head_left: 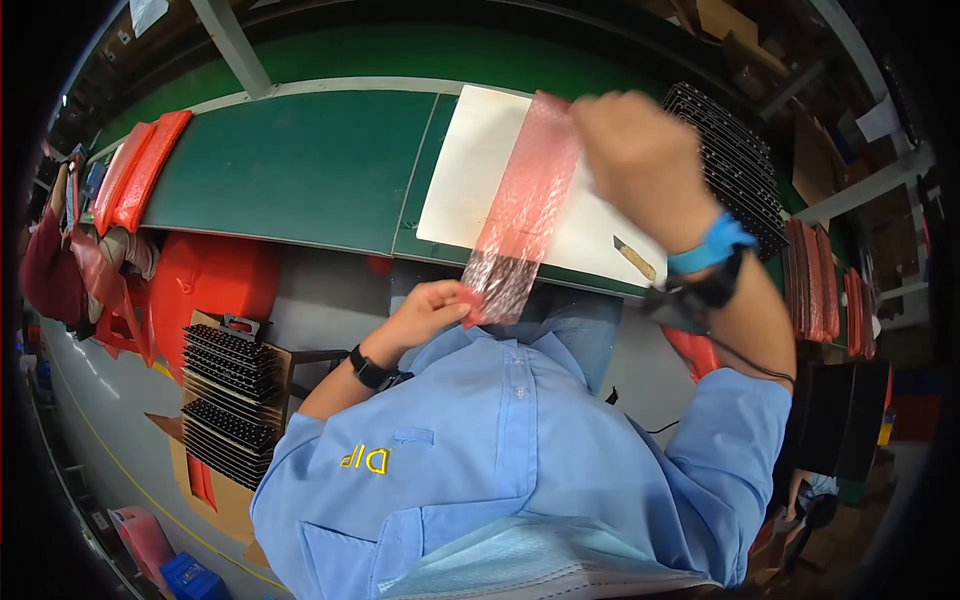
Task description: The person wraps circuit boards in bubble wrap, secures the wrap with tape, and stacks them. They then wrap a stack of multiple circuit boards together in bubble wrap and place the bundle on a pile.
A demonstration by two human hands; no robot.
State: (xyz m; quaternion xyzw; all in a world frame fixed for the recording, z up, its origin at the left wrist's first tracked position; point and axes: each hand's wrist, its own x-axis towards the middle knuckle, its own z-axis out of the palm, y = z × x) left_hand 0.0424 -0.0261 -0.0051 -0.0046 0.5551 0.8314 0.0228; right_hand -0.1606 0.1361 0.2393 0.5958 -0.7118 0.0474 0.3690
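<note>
A long pink bubble-wrap bag (pixel 528 190) stretches over a white board (pixel 466 165) and past the table's near edge, its lower end hanging toward me. My left hand (pixel 432 313) pinches a lower corner of this bag. At its far end, my right hand (pixel 635 145) is curled like a fist, slightly blurred, close against or touching the upper right edge. What those right fingers hold, if anything, is hidden. A utility knife (pixel 634 258) with a tan handle lies on the board, right of the bag and below my right forearm.
Black slotted panels (pixel 735 160) are stacked right of the board. Pink wrapped packs (pixel 812 280) stand farther right; more red packs (pixel 150 170) lie at the green table's (pixel 300 165) left end. A carton of black panels (pixel 232 400) and a red stool (pixel 215 285) stand lower left.
</note>
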